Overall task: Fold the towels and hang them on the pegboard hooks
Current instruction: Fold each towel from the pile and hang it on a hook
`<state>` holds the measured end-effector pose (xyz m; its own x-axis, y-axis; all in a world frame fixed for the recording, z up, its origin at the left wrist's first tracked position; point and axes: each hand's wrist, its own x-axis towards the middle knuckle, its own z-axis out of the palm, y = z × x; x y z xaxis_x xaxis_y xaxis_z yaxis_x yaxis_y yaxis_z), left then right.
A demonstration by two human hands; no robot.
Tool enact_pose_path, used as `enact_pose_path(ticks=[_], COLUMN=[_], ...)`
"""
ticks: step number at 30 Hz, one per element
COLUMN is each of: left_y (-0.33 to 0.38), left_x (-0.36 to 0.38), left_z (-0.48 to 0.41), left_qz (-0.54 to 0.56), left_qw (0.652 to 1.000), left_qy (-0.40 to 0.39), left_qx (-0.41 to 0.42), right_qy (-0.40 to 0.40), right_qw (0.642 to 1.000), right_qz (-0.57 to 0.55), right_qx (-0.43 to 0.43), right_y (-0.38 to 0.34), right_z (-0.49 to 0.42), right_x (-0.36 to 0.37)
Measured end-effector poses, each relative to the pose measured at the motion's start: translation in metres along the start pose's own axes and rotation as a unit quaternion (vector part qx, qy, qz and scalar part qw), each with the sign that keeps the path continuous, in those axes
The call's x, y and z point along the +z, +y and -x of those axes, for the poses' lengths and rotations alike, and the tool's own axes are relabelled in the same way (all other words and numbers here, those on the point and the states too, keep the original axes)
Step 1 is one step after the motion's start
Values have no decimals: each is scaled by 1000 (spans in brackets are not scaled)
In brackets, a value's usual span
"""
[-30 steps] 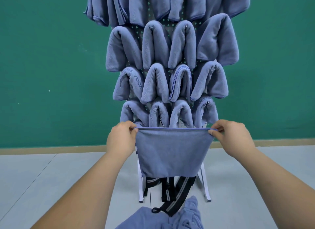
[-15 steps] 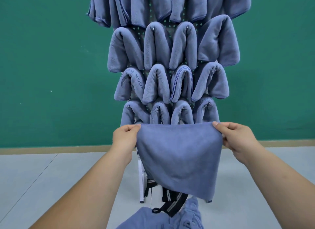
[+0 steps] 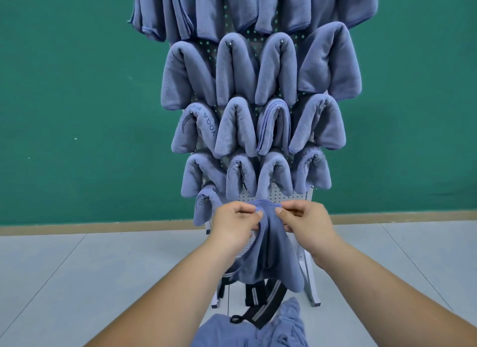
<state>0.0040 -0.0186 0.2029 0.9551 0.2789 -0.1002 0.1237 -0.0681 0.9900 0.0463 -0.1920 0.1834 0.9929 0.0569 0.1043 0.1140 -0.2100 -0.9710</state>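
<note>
A blue towel [image 3: 271, 253] hangs folded lengthwise between my hands, in front of the lower part of the white pegboard [image 3: 281, 195]. My left hand [image 3: 236, 224] pinches its top edge from the left. My right hand [image 3: 304, 221] pinches the same edge from the right, and the two hands sit close together. Several folded blue towels [image 3: 237, 70] hang over hooks in rows above. One more hung towel [image 3: 204, 207] sits just left of my left hand.
A green wall [image 3: 77, 101] stands behind the pegboard. The board's white legs [image 3: 311, 279] rest on a grey floor. Black striped straps [image 3: 260, 310] and a pile of blue towels [image 3: 247, 331] lie at the bottom, close to me.
My hands have come together from about a towel's width apart. The towel, spread flat before, now hangs bunched and folded in a narrow drape, lower against the pegboard.
</note>
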Motion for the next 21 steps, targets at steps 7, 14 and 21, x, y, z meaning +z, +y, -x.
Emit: enact_pose_path(ticks=[7, 14, 21], left_y=[-5, -5, 2], left_x=[6, 7, 5], left_z=[5, 9, 10], left_qz=[-16, -15, -20], left_qw=[1000, 999, 995], left_qy=[-13, -50, -98], left_qx=[5, -1, 1], right_qy=[28, 16, 51], right_qw=[993, 983, 975], right_qz=[96, 162, 197], right_qx=[-60, -80, -86], right_y=[6, 6, 5], right_z=[7, 15, 16], right_x=[14, 23, 20])
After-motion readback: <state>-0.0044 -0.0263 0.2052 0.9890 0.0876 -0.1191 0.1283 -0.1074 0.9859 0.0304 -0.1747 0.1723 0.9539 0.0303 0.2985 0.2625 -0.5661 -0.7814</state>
